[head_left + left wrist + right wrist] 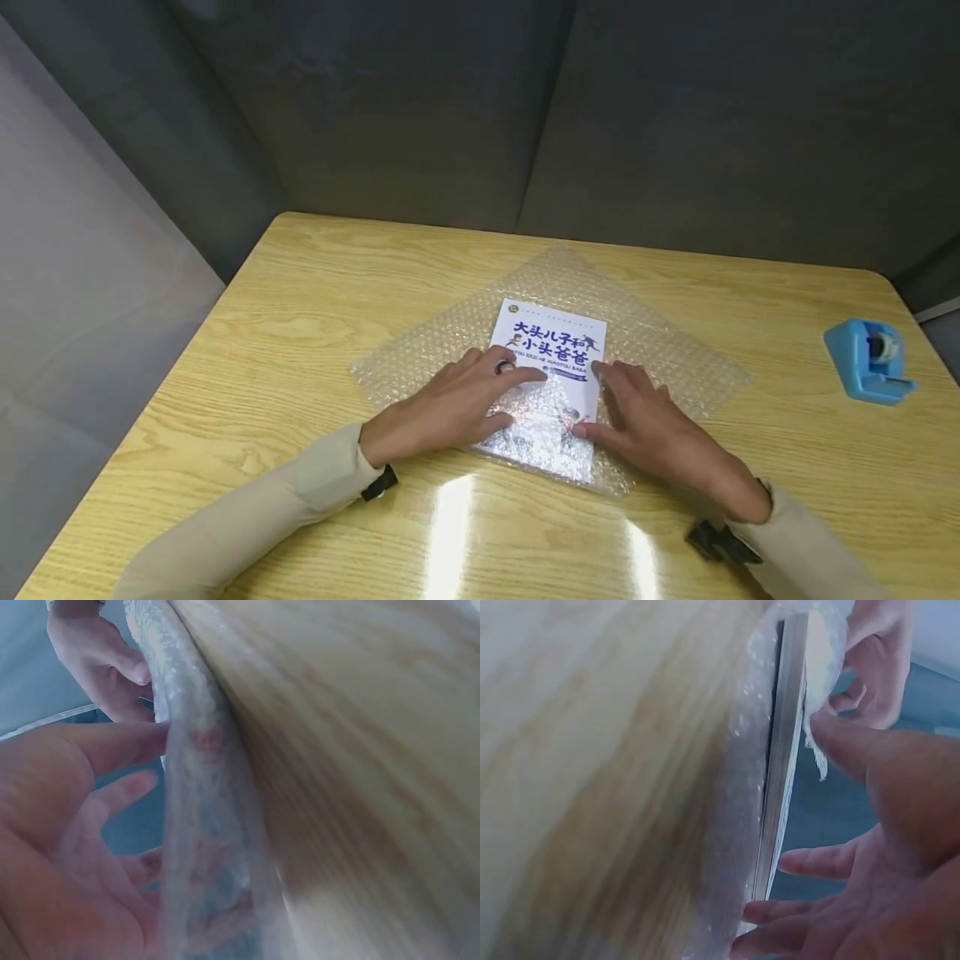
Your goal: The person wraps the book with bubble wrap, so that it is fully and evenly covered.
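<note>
A white book with blue Chinese lettering lies face up on a sheet of bubble wrap. The sheet's near corner is folded up over the lower part of the cover. My left hand rests at the book's left side, its thumb on the folded wrap and its index finger reaching over the cover. At the right edge, my right hand touches the book with extended fingers, while its thumb presses the flap. The right wrist view shows the page edges beside that hand; clear wrap partly covers the left fingers in the left wrist view.
A blue tape dispenser with a roll in it stands at the right of the wooden table. Dark grey cloth hangs behind the table's far edge. Pale fabric is at the left.
</note>
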A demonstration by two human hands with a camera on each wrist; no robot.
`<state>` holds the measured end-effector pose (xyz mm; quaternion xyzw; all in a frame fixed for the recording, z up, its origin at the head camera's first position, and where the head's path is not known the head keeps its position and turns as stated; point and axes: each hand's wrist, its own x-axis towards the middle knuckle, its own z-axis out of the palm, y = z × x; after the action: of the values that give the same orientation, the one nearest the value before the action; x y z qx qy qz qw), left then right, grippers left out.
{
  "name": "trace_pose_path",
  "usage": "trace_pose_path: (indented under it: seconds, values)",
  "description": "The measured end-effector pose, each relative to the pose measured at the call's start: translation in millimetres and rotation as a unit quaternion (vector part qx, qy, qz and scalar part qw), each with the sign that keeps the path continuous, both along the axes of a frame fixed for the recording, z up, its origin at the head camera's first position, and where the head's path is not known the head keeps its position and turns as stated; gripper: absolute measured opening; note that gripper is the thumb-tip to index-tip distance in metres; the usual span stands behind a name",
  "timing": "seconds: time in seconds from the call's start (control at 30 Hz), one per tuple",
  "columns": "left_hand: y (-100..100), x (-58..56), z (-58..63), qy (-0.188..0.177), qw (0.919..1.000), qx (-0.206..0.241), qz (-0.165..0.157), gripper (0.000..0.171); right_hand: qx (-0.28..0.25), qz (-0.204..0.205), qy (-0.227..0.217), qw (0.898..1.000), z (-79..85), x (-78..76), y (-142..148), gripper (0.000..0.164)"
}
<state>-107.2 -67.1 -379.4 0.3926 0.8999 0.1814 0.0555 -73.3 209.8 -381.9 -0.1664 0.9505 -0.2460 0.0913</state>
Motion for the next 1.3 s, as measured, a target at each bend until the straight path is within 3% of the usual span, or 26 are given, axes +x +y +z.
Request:
trace_pose_path:
  seconds: [0.17,0.4,0.5,0.6,0.7,0.8,0.97,1.3]
  values:
    - [-0.1,-2.0,1.4,0.013,0.999,-0.034,-0.027,0.041,0.012,-0.008,0.006,1.0,-2.2,1.3,-3.8,0.09]
    - [3.3,-10.8,4.8,0.007,0.9978,-0.061,-0.028,0.042,0.014,-0.021,-0.006,1.0,-0.3,0.2,-4.8,0.094]
    - [6.7,-14.2,5.9,0.003,0.9978,-0.064,-0.019,0.052,0.014,-0.023,-0.007,1.0,-0.2,-0.5,-5.4,0.094]
    - [10.0,-19.2,7.9,-0.02,0.9979,-0.061,-0.004,0.076,0.015,-0.025,-0.009,1.0,-0.3,-0.9,-5.5,0.094]
    - [11.9,-25.9,10.3,-0.064,0.9959,-0.063,0.01,0.1,0.017,-0.026,-0.012,0.999,-0.2,-1.4,-5.1,0.096]
    - [11.8,-32.3,11.2,-0.112,0.9909,-0.073,0.017,0.111,0.017,-0.026,-0.015,0.999,-0.2,-1.6,-4.5,0.097]
    - [7.7,-39.5,9.4,-0.147,0.9856,-0.08,0.02,0.117,0.014,-0.024,-0.011,1.0,-1.0,-1.2,-3.6,0.099]
    - [4.9,-40.3,8.2,-0.15,0.9855,-0.077,0.021,0.111,0.017,-0.024,0.008,1.0,1.9,-1.3,-0.6,0.1]
